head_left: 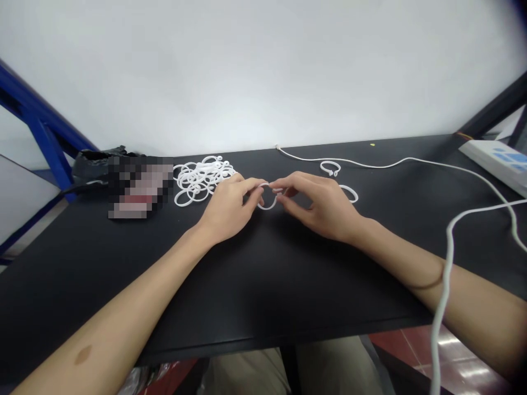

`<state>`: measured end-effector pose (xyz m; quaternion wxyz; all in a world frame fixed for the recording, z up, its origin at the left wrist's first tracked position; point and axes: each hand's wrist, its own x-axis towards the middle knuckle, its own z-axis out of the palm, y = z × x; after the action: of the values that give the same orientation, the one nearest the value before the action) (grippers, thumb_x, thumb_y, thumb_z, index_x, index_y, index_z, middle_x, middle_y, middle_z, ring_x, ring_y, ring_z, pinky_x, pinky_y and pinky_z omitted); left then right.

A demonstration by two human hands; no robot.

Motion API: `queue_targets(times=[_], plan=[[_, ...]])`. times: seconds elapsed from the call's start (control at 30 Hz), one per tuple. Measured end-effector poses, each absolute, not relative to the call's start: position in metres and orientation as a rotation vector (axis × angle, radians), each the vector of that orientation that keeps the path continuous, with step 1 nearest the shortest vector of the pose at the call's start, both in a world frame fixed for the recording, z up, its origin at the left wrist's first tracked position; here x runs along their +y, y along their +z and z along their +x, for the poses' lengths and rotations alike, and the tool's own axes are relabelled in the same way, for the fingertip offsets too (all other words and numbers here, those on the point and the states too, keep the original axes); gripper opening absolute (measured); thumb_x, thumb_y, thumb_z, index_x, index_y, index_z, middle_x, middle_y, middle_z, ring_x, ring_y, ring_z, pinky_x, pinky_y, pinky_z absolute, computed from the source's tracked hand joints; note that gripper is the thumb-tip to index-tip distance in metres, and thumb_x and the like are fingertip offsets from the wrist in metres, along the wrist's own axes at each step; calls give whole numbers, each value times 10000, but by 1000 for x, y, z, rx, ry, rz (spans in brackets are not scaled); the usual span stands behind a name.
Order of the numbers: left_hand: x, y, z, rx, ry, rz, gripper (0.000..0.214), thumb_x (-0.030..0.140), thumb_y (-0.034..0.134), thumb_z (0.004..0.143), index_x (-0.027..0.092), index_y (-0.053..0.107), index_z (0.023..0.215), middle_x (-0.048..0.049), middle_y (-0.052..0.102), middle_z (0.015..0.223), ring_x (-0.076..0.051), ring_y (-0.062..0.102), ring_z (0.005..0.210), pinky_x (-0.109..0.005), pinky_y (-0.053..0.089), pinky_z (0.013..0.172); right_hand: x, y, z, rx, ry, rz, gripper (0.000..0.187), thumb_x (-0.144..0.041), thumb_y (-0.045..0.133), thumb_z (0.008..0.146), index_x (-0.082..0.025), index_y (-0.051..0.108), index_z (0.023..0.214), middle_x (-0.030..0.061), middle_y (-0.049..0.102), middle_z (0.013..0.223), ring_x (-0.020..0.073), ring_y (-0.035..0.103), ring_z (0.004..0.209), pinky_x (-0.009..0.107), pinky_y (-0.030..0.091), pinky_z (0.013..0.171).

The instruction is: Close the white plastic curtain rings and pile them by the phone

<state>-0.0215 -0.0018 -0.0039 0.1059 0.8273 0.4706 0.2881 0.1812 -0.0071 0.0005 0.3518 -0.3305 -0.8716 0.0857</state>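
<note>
Between my two hands, just above the black table, is a thin white plastic ring (268, 208). My left hand (231, 206) pinches its left side with thumb and fingers. On the other side, my right hand (319, 203) pinches the ring near its small end pieces, partly hidden by the fingertips. Left of my left hand lies a heap of similar white rings (197, 181). A separate white ring (330, 166) with small knobbed ends lies behind my right hand. Another white ring (351, 193) shows partly from behind that hand.
A black plastic bag (93, 167) and a blurred-out item (140, 189) lie at the left. A white cable (382, 165) crosses the back of the black table (263, 285). A second, thicker cable (447, 274) hangs across my right forearm. At far right sits a white box (496, 162).
</note>
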Motion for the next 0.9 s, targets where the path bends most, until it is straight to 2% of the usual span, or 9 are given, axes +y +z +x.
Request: queue_targets(times=[0.07,0.13,0.2,0.3,0.7,0.8,0.9], plan=[[-2,-5,-21,1392,873,2449,256,273,467,958,210,698,1049,-6,716,822,-191,572,822,-343,468,798,-6,-1,182,-2244,210,-865,196,-191,539,924,-176,643,1090,44,690,942,138,654,790,271,515,737],[-3,-7,-21,1376,925,2490,362,324,488,952,167,612,1254,-42,712,949,-206,573,902,-368,465,869,-4,-2,182,-2219,197,-886,197,-206,524,940,-172,636,1097,51,687,944,143,644,795,278,512,740],[-4,-8,-21,1321,941,2559,485,389,519,936,138,530,1351,-70,690,1075,-226,557,983,-400,441,943,-3,-3,183,-2198,182,-904,192,-210,513,949,-169,632,1094,56,689,946,144,631,781,283,506,730],[-4,-9,-21,1245,874,2647,493,431,561,909,148,554,1312,-68,679,1103,-239,539,1015,-416,422,971,-2,-4,183,-2201,155,-903,155,-211,518,950,-175,636,1044,51,695,933,145,617,754,283,490,703],[-6,-10,-18,1200,848,2660,351,405,608,888,154,629,1133,-39,697,943,-215,537,912,-372,461,858,-3,-1,182,-2208,205,-911,127,-174,501,947,-188,624,921,27,706,887,144,633,758,269,474,692],[-2,-10,-21,1217,876,2697,344,407,585,899,166,615,1144,-45,689,991,-222,544,943,-383,455,892,-2,-2,181,-2179,231,-981,122,-239,541,943,-193,624,1019,22,709,875,142,635,728,274,487,697],[8,-6,-36,1484,1009,2674,373,395,528,921,184,571,1226,-72,654,1109,-260,529,1060,-439,404,987,6,-4,189,-2152,153,-1157,366,-350,615,900,-178,555,1218,55,699,937,179,645,764,325,506,732]])
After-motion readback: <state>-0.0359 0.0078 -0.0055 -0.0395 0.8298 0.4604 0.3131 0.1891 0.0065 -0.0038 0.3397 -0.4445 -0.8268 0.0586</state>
